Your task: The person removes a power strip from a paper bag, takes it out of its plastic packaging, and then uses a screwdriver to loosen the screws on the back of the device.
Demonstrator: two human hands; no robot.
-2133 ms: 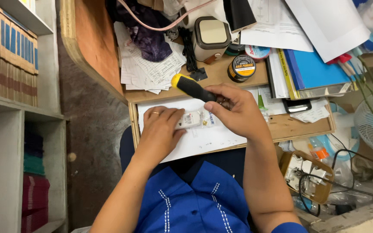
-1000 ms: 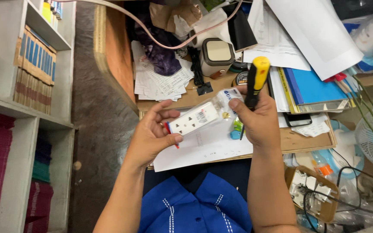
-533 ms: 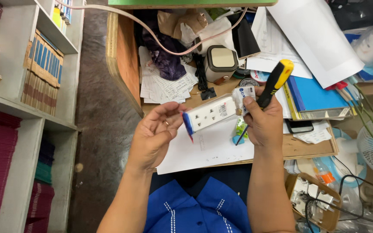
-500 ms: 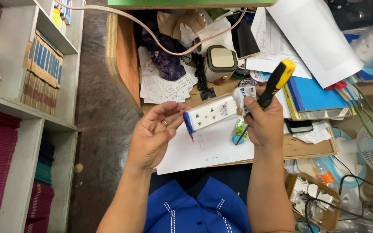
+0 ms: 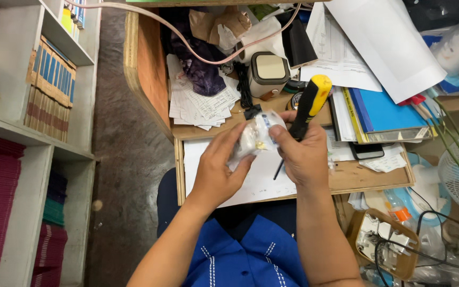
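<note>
Half a second ago the white power strip point(image 5: 255, 137) lay broadside between the hands, its socket face up and its long axis running from lower left to upper right. Now it has been turned: it shows shorter, seemingly end-on or edge-on to the camera, though blur makes its exact facing hard to read. What can be seen of its long axis still slants up and to the right, from the left fingertips toward the right thumb.

The left hand point(image 5: 219, 172) has shifted inward and is closed around the strip's lower left end, fingers wrapped over the top and thumb beneath. The right hand point(image 5: 304, 157) pinches the strip's upper right end with thumb and forefinger, while its remaining fingers stay clamped on the screwdriver point(image 5: 306, 114). The tool's yellow-and-black handle rises up and to the right above the right knuckles, much as before, and its thin shaft pokes down and left below that hand, just beside the strip.

The strip sits between the two hands, held above the white sheet of paper point(image 5: 256, 180) lying under both wrists. Beyond the fingertips stands a small beige box point(image 5: 268, 72) among loose papers.
</note>
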